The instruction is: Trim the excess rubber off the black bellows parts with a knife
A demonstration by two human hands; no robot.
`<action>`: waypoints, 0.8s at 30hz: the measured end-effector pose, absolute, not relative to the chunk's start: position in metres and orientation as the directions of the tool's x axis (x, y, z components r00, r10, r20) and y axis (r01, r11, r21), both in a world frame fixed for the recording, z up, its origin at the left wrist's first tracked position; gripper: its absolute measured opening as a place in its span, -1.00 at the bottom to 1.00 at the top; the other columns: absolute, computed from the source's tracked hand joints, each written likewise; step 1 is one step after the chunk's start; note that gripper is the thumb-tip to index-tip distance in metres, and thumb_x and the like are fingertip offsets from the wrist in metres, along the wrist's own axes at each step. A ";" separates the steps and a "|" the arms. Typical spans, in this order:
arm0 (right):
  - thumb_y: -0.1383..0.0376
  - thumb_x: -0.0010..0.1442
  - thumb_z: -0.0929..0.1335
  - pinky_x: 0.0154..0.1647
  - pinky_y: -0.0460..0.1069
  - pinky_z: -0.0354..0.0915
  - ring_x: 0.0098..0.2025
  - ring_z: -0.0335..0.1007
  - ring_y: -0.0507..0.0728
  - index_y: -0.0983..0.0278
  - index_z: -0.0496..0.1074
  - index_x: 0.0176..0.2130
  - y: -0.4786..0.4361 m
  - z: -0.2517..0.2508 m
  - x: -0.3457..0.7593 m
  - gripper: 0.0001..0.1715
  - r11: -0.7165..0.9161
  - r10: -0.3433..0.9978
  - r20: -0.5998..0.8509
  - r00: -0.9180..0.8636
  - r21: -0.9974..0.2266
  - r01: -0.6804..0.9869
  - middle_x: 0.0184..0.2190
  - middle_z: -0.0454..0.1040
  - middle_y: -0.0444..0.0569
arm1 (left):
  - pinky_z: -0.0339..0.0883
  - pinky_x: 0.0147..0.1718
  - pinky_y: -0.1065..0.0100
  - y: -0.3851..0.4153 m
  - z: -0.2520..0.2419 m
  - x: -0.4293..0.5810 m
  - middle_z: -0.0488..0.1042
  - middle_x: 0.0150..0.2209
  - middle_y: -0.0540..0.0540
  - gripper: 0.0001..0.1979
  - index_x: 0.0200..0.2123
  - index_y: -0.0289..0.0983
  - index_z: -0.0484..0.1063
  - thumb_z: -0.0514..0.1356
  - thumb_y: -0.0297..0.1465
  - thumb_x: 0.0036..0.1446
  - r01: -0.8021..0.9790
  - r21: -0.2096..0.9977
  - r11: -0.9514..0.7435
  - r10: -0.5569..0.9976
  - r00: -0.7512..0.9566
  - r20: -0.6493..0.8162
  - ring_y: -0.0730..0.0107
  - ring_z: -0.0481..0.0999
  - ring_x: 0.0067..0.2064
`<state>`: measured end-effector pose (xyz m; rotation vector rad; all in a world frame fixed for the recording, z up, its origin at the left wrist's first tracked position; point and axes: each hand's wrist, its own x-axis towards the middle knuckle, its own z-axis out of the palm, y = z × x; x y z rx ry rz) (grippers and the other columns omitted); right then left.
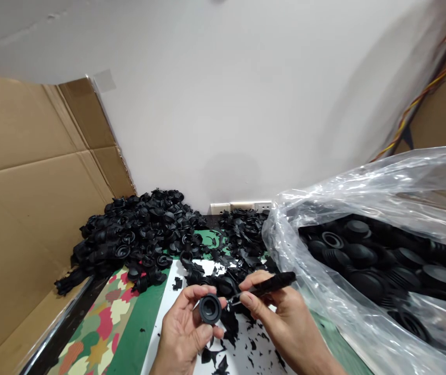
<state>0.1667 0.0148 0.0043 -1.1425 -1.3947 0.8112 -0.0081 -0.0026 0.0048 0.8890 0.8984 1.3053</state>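
My left hand (186, 330) pinches a round black rubber part (209, 309) between thumb and fingers, with its ringed opening turned up toward me. In my right hand (285, 317) is a black-handled trimming tool (275, 283), held like a pen. Its thin metal tip points left, close to the rim of the rubber part; whether it touches is too small to tell. Below and behind both hands, torn black rubber scraps (230, 325) lie on a white sheet (164, 317).
A heap of ribbed black rubber parts (140, 234) leans against a cardboard panel (31, 156) at left. Several more parts (367, 260) fill a clear plastic bag (285, 224) on the right. Wall sockets (242, 207) sit low behind more scraps (246, 229).
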 end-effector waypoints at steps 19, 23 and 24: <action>0.10 0.08 0.36 -0.55 -0.02 0.34 -0.56 0.38 0.11 0.25 0.45 -0.39 0.014 0.001 0.166 -0.74 0.311 0.938 0.334 0.092 -0.928 0.206 -0.51 0.48 -0.06 | 0.46 -0.48 0.39 -0.001 0.004 -0.007 0.50 -0.27 -0.14 -0.59 -0.30 -0.27 0.50 0.45 -0.46 -0.34 -0.333 0.940 0.082 0.994 -0.037 -0.100 0.11 0.52 -0.19; 0.10 0.10 0.35 -0.53 -0.02 0.35 -0.56 0.39 0.10 0.25 0.45 -0.38 0.014 -0.002 0.167 -0.75 0.319 0.938 0.341 0.068 -0.922 0.220 -0.50 0.48 -0.06 | 0.44 -0.43 0.41 -0.001 0.001 -0.007 0.54 -0.33 -0.12 -0.60 -0.31 -0.27 0.51 0.44 -0.50 -0.34 -0.282 0.958 0.047 0.995 -0.073 -0.071 0.15 0.53 -0.20; 0.10 0.10 0.36 -0.52 -0.02 0.35 -0.55 0.39 0.10 0.25 0.46 -0.37 0.013 -0.003 0.168 -0.75 0.319 0.938 0.340 0.063 -0.921 0.223 -0.49 0.48 -0.06 | 0.43 -0.40 0.41 0.000 0.000 -0.007 0.55 -0.34 -0.13 -0.60 -0.31 -0.27 0.52 0.44 -0.50 -0.34 -0.272 0.962 0.030 0.995 -0.081 -0.053 0.17 0.53 -0.21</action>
